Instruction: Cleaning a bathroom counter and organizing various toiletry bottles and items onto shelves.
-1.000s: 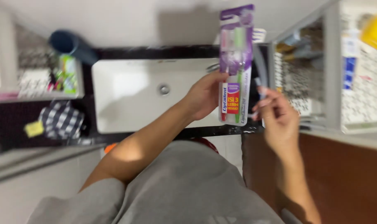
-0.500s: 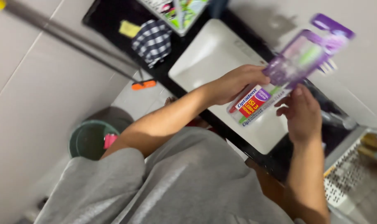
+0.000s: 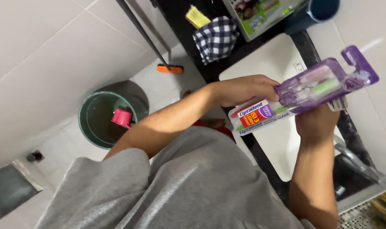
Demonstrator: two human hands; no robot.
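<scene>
Currently, head view: left hand [image 3: 244,90] clamps the purple toothbrush pack [image 3: 305,91] near its lower end, right hand [image 3: 318,121] grips it from behind; pack held tilted over the white sink [image 3: 277,63]. Looks like the opening step; a tear along the card edge seems due.
</scene>
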